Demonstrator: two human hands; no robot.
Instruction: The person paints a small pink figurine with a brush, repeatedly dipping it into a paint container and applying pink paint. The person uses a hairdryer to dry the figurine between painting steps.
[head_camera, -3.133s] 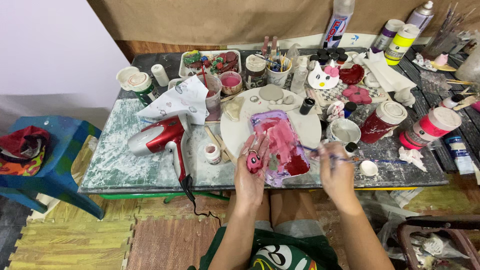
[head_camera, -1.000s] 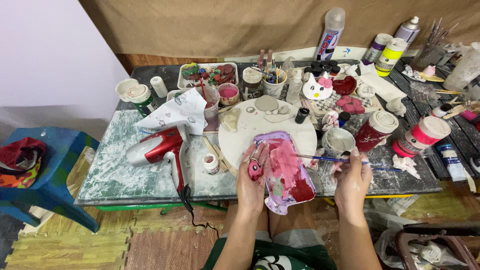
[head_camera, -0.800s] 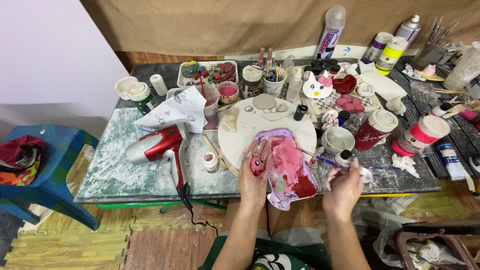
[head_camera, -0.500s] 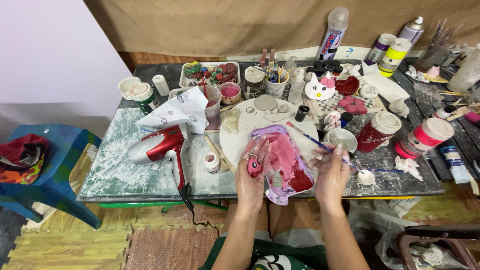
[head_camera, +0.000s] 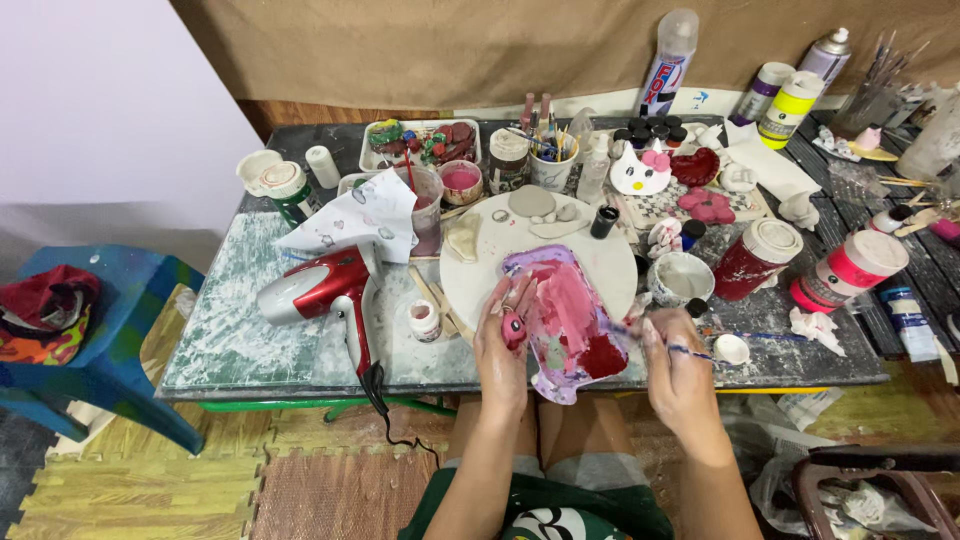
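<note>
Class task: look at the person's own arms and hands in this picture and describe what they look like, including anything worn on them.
Both forearms are bare: no sleeves, watch or gloves show. The left hand and right hand carry pale, chalky smears. No rings can be made out.

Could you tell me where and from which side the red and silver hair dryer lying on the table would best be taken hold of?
Probably by its handle: the red and silver hair dryer lies on its side on the paint-streaked table, barrel pointing left, handle running toward the near edge with the black cord trailing off. Come from the near side, left of the left hand, and wrap the handle above the cord.
</note>
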